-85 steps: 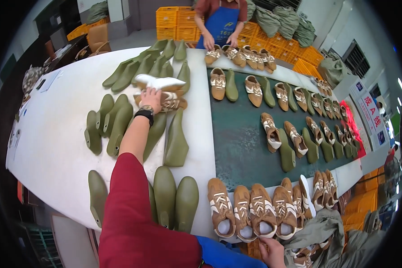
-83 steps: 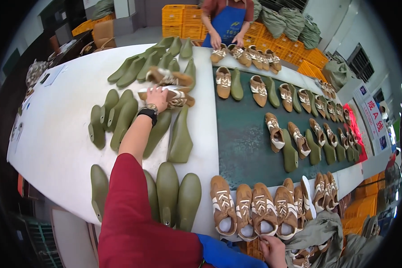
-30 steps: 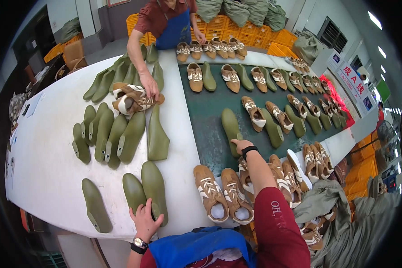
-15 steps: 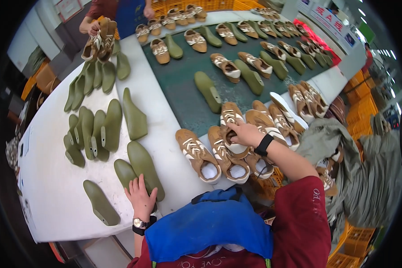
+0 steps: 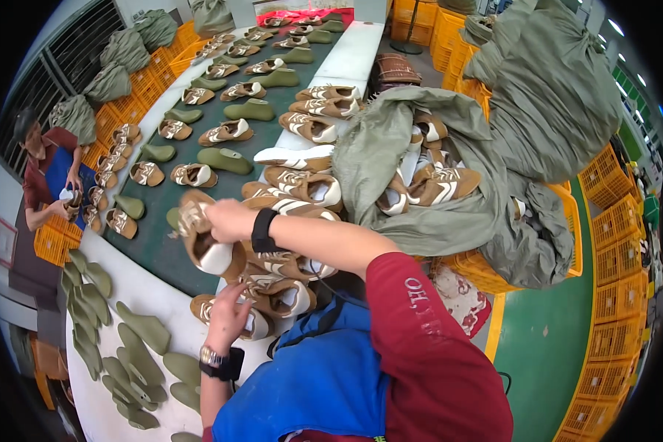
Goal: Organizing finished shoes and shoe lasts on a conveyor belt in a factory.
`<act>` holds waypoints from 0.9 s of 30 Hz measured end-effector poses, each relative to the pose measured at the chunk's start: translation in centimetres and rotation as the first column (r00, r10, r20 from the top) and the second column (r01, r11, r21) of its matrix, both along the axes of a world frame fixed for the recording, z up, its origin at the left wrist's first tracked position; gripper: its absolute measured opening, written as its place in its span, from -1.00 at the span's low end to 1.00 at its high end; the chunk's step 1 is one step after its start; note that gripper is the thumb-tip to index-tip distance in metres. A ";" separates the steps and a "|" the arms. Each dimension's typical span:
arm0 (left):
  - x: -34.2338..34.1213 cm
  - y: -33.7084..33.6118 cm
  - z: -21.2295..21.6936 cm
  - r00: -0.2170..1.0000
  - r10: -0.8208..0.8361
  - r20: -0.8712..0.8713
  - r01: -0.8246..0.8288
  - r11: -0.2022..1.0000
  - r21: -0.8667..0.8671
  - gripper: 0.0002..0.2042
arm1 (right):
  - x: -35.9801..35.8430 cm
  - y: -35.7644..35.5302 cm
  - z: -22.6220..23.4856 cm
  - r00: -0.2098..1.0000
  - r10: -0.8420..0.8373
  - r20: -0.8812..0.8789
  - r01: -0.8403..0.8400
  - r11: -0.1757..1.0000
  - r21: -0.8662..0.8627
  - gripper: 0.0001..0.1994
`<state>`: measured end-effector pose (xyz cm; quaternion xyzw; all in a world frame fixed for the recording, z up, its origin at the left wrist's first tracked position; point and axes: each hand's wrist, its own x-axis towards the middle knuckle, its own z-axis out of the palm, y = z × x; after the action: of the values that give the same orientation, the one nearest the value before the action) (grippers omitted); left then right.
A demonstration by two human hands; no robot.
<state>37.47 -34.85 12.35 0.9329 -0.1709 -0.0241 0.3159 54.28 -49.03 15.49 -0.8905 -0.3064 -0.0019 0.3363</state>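
My right hand (image 5: 230, 220) grips a brown sneaker (image 5: 196, 230) with white stripes, lifted and tilted over the edge of the green belt and slightly blurred. Below it my left hand (image 5: 227, 321) is held with its fingers stretched upward and parted from the thumb, beside a brown sneaker (image 5: 258, 325) in the near row. More sneakers (image 5: 291, 296) lie side by side under my right forearm, partly hidden by it. Green shoe lasts (image 5: 141, 355) are spread on the white tabletop to the left of my left hand.
The dark green belt (image 5: 171, 247) carries sneakers and lasts in rows. A grey-green sack (image 5: 449, 221) with loose sneakers stands on the right. Orange crates (image 5: 613, 276) line the right side. A co-worker (image 5: 51, 173) handles a shoe at the far left.
The view has turned to the right. My right hand has raised the sneaker from the row toward the belt. My left hand has left the green lasts and come over to the sneakers.
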 end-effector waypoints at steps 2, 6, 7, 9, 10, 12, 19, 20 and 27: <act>1.3 -2.3 -1.7 0.974 -0.212 0.083 0.198 0.967 0.158 -0.65 | -0.3 -3.3 3.4 0.997 0.063 0.044 -0.070 0.982 0.175 -0.56; 2.7 -2.3 -6.3 0.963 -0.194 -0.189 0.263 0.839 0.477 -0.56 | -3.7 -10.8 8.0 0.993 0.121 0.005 -0.113 0.911 0.396 -0.40; 3.2 -1.1 -7.8 0.977 -0.153 -0.146 0.207 0.838 0.504 -0.55 | -4.8 -12.4 8.3 0.993 0.121 -0.004 -0.108 0.906 0.410 -0.38; 4.0 1.4 -11.6 0.992 0.011 -0.130 0.063 0.830 0.554 -0.60 | -6.8 -13.9 7.8 0.991 0.137 0.005 -0.126 0.892 0.434 -0.36; 4.7 1.4 -11.4 1.000 0.014 -0.023 -0.004 0.923 0.385 -0.68 | -7.6 -14.5 7.3 0.991 0.119 -0.065 -0.082 0.909 0.408 -0.37; 4.1 1.3 -9.2 0.995 -0.006 0.098 -0.030 0.931 0.364 -0.69 | -9.0 -14.3 5.6 0.996 0.052 0.067 -0.076 0.899 0.431 -0.39; 3.5 -5.9 6.2 0.965 0.262 -0.028 -0.248 0.865 -0.435 -0.29 | -10.3 -11.4 1.9 0.990 -0.137 0.021 0.111 0.870 0.480 -0.56; 3.7 -7.0 7.6 0.939 0.175 0.296 -0.125 0.976 -0.178 -0.25 | -10.2 -11.5 2.1 0.988 -0.149 -0.028 0.145 0.873 0.466 -0.57; 3.3 -6.1 7.2 0.791 0.321 0.520 -0.262 0.947 -0.187 -0.72 | -10.1 -9.9 1.7 0.998 -0.061 -0.030 0.068 0.852 0.518 -0.62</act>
<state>40.75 -40.93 19.53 0.8982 -0.1086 0.2998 0.3027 44.17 -58.98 17.16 -0.7766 -0.2625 -0.0900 0.5656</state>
